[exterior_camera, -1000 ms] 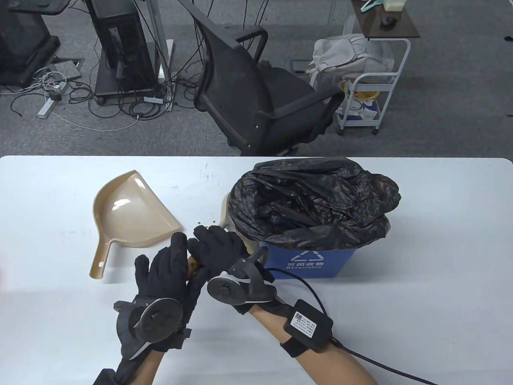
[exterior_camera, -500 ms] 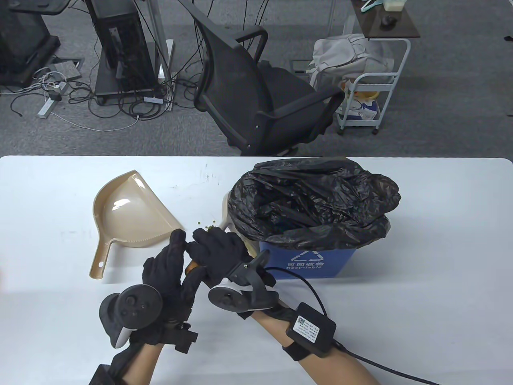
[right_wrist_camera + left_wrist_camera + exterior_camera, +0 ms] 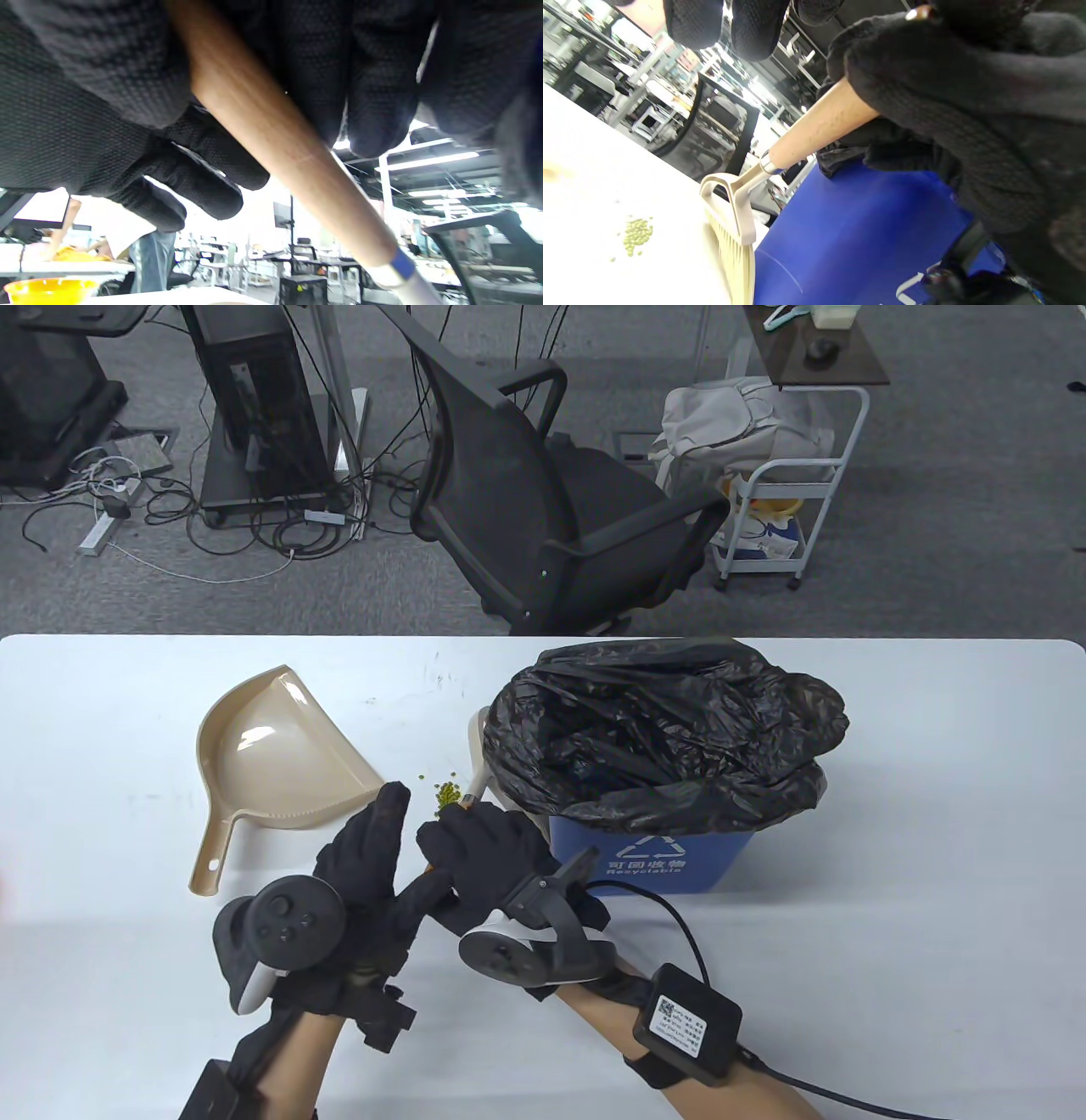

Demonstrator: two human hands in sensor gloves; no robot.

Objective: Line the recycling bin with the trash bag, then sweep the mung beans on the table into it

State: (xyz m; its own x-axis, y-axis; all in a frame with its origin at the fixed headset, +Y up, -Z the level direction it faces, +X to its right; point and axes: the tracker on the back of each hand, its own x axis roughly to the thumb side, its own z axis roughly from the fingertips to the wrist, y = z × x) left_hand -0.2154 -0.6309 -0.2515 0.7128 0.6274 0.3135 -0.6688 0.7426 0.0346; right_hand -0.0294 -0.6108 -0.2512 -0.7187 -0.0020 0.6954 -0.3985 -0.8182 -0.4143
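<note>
A beige dustpan (image 3: 276,751) is laid on the white counter (image 3: 102,729) at the left. The left hand (image 3: 365,857) is held with fingers straight. A heap of mung beans (image 3: 447,793) is seen beside the brush (image 3: 734,220), whose wooden handle is gripped by the right hand (image 3: 479,853). The blue bin (image 3: 649,861), lined with a black bag (image 3: 662,729), stands at the right.

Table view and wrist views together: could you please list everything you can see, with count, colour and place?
table: one, white, under everything
bin: one, blue, right of centre
trash bag: one, black, lining the bin
dustpan: one, beige, left of the bin
mung beans: small green pile between dustpan and bin
brush: one, cream head, wooden handle, beside the bin
office chair: one, black, behind the table
cart: one, white, far right
left hand: black glove, fingers straight beside the handle
right hand: black glove, grips the handle
</note>
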